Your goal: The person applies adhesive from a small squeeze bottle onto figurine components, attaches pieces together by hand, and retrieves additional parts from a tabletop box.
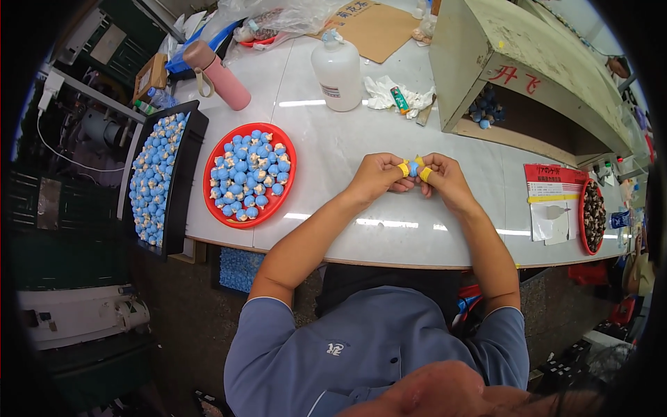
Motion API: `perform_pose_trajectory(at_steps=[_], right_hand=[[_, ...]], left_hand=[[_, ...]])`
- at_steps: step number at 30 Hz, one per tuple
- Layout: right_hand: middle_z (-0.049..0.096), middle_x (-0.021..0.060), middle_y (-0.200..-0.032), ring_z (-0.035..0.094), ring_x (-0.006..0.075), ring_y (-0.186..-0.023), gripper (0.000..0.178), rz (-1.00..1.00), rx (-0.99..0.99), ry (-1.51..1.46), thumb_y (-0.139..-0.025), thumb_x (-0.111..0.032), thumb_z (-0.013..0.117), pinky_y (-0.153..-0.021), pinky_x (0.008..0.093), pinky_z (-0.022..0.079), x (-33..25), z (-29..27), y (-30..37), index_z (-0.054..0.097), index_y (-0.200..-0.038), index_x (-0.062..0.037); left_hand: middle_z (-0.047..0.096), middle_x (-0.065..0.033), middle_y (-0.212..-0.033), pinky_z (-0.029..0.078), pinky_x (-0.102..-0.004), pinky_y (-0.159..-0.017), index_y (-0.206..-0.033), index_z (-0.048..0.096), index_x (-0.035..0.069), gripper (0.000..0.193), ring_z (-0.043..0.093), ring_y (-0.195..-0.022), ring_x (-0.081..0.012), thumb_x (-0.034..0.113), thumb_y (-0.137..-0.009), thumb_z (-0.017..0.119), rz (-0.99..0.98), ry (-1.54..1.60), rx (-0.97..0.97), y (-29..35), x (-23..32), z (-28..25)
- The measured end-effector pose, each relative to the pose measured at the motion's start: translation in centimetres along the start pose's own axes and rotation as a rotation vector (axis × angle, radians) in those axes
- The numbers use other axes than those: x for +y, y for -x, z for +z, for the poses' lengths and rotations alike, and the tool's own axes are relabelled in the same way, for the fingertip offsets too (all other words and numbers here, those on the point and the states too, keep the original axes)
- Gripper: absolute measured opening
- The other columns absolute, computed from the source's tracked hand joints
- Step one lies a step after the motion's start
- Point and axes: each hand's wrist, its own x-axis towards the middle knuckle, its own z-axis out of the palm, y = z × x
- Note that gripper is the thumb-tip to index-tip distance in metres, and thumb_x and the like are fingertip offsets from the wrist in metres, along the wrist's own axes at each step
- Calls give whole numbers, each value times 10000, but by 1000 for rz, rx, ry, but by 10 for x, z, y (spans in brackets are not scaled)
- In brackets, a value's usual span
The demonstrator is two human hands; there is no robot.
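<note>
Near the desk's (316, 153) front edge, the left hand (381, 175) and right hand (445, 182) pinch a small blue piece (413, 169) between yellow-wrapped fingertips (426, 174). Leftward along that edge sits a red tray (292, 154) of blue-and-cream pieces (240, 177), then a black bin (184, 177) of similar ones at the left edge. Farther back stand a white jug (337, 75) and, rightward, an open-fronted cabinet (467, 52).

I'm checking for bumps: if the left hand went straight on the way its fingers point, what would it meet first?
First the small blue piece held between the left hand and the right hand, then probably the right hand itself; depth is hard to judge.
</note>
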Motion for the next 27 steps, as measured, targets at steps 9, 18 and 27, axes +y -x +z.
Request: perform_pose_trajectory(at_steps=[9, 18, 27], right_hand=[[628, 60, -744, 562, 78, -553, 144, 21, 10, 33, -881, -68, 599, -487, 206, 450, -2, -2, 0, 569, -975, 36], [631, 62, -760, 557, 76, -551, 117, 55, 33, 70, -878, -59, 593, -491, 207, 451, -1, -2, 0, 572, -952, 29], [622, 51, -737, 572, 76, -543, 125, 58, 51, 94, -876, -75, 613, -477, 204, 457, -1, 0, 0, 572, -936, 26]], left_hand=[[672, -156, -936, 573, -240, -686, -1082, 554, -95, 242, 684, -769, -165, 70, -906, 572, -38, 31, -6, 2, 6, 3], [671, -167, -920, 579, -248, -654, -1063, 553, -112, 217, 688, -752, -177, 27, -896, 556, 16, -36, 11, 0, 1, 4], [669, -174, -913, 582, -251, -652, -1061, 558, -115, 211, 689, -751, -186, 19, -898, 551, 8, -55, 28, -1, 0, 6]])
